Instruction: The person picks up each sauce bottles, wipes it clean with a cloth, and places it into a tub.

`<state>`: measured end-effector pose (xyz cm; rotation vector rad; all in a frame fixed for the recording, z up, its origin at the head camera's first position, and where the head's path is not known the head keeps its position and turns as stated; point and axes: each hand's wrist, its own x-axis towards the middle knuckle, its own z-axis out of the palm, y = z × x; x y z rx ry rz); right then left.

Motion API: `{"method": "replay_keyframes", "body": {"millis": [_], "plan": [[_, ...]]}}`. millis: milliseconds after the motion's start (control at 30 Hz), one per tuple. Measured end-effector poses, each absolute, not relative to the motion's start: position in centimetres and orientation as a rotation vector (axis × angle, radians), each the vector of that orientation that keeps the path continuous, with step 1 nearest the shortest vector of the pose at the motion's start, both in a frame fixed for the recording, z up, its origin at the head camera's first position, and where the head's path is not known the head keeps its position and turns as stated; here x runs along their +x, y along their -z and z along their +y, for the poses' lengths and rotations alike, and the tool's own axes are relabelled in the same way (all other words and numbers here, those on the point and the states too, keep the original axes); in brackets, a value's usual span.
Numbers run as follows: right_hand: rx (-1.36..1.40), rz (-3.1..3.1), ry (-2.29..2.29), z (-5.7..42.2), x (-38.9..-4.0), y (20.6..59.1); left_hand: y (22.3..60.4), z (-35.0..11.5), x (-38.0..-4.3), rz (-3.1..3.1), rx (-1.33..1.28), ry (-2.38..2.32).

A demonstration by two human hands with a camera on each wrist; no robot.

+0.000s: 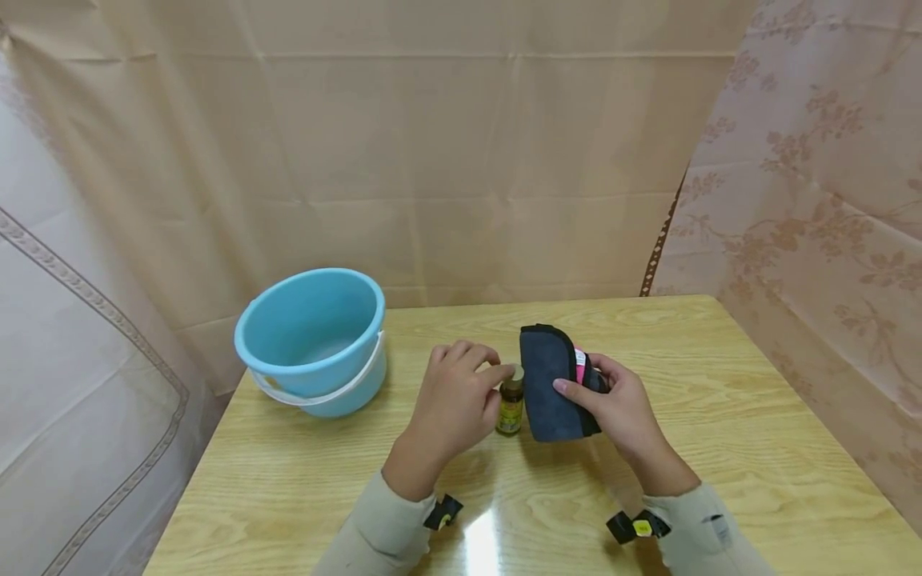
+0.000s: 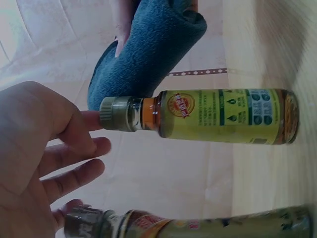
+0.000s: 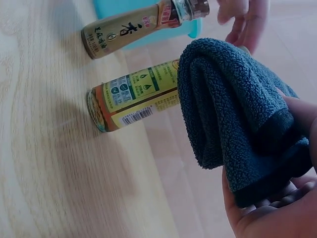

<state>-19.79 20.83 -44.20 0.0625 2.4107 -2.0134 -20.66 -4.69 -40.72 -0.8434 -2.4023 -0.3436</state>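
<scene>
Bottle (image 1: 510, 414), yellow-labelled, stands on the table (image 1: 727, 456) just left of the folded cloth (image 1: 549, 392) the right hand (image 1: 630, 408) pinches; the left hand (image 1: 455, 396), fingers loosely spread, touches the bottle's cap (image 1: 517, 372), where a sideways push could topple it.

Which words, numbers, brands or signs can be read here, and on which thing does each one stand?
"香": on the brown-labelled bottle; its smaller print is too small to read surely.
Yellow-labelled bottle: label print, red round emblem and barcode digits are too small or blurred.
Folded cloth: its white tag is too small to read.
Wrist straps: yellow marks unreadable.
</scene>
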Motion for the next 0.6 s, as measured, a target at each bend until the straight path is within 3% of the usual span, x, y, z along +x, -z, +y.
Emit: {"method": "replay_keyframes", "body": {"millis": [600], "plan": [[0.107,2.298,2.093,21.0,-19.9,44.9,40.7,-3.5,-21.0,-2.502,-0.551,0.498]]}}
